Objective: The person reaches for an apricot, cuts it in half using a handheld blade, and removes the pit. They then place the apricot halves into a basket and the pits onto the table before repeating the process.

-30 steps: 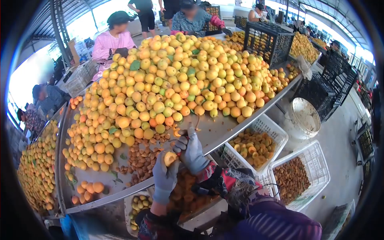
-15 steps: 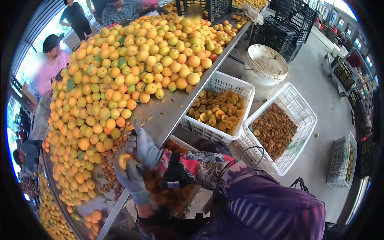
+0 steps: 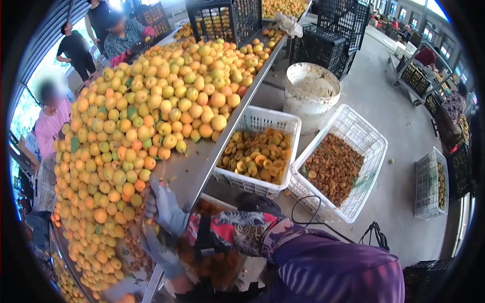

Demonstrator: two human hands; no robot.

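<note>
Both my hands wear grey gloves and meet over the near edge of the metal sorting table [image 3: 194, 166]. My left hand [image 3: 162, 252], the lower one, is blurred and curled around an apricot [image 3: 149, 222], of which only a little yellow shows. Just above it, my right hand [image 3: 169, 209] has its fingers bent in towards that fruit; what they grip is hidden. A large heap of apricots [image 3: 131, 121] covers the table beyond my hands. Brown pits [image 3: 136, 247] lie on the metal beside my left hand.
Right of the table stand a white crate of apricot halves [image 3: 288, 177], a white crate of pits [image 3: 376, 151] and a dirty white bucket [image 3: 310, 108]. Black crates [image 3: 318, 50] are stacked behind. A cable [image 3: 318, 202] loops by my arm. People [image 3: 53, 121] stand across the table.
The view has shifted, so the table and crates sit further left. The apricot's cut face, visible earlier at my left hand, is now mostly hidden. Both hands remain close together.
</note>
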